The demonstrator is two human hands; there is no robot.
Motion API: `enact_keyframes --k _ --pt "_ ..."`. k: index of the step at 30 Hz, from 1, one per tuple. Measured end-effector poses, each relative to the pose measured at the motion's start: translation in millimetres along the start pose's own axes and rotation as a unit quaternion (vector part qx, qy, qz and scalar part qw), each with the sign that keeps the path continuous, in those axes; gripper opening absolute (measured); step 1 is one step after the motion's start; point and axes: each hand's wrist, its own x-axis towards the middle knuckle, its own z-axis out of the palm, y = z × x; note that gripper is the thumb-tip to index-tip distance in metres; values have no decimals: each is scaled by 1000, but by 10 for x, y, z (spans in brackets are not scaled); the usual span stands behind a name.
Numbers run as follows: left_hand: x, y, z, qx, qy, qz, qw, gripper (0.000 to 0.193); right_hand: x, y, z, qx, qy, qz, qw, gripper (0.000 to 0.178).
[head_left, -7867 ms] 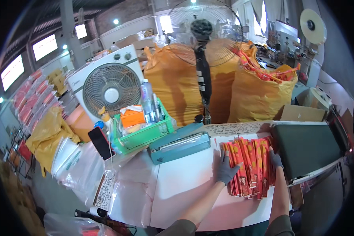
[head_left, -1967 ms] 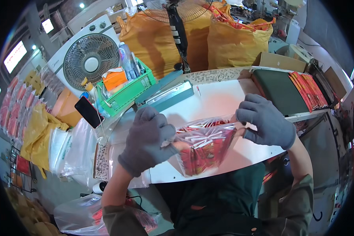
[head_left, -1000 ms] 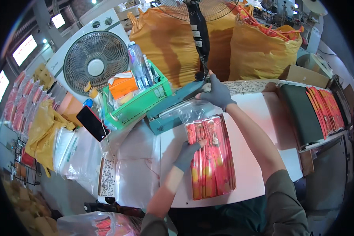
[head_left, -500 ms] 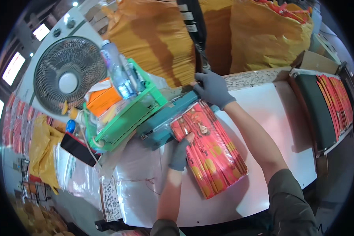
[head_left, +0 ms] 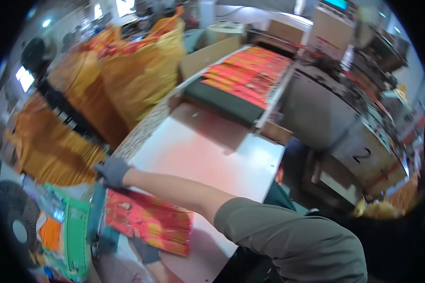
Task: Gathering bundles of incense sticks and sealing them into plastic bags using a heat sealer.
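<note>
A clear-wrapped pack of red and gold printed packets (head_left: 148,219) lies on the white table, its one end against a long teal device that looks like a bag sealer (head_left: 97,207). My right hand (head_left: 114,172), in a grey glove, is closed at the far end of this sealer, its fingers partly hidden and blurred. At the pack's near edge, my left hand (head_left: 146,251), also grey-gloved, grips the plastic with the thumb on top. The lower fingers are hidden.
A green basket (head_left: 76,236) with a bottle and an orange box stands left of the sealer. Large yellow sacks (head_left: 141,75) line the far left. Beyond the white tabletop (head_left: 198,155), a dark green conveyor belt (head_left: 224,100) carries rows of red packets (head_left: 250,73). Grey machine cabinets (head_left: 316,113) stand right.
My view has swung to the right, bringing the conveyor and machines into the middle and pushing the fan to the left edge. Both hands keep their places at the pack and the sealer.
</note>
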Motion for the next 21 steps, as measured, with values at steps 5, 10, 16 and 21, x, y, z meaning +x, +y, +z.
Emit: enact_keyframes --k 5,10,16,21 --pt "-254 49 -490 34 6 -75 997 52 -1245 303 -265 -23 -84 -68 994 52" --pt "-486 178 -329 517 124 126 837 30 -2693 1016 -976 -6 -66 50 997 38" --pt "-450 321 343 602 109 281 740 55 -3285 1169 -2047 -50 101 42 993 21" --pt "-194 -265 1453 676 -23 298 674 61 -3334 1384 -2784 -1 258 56 965 21"
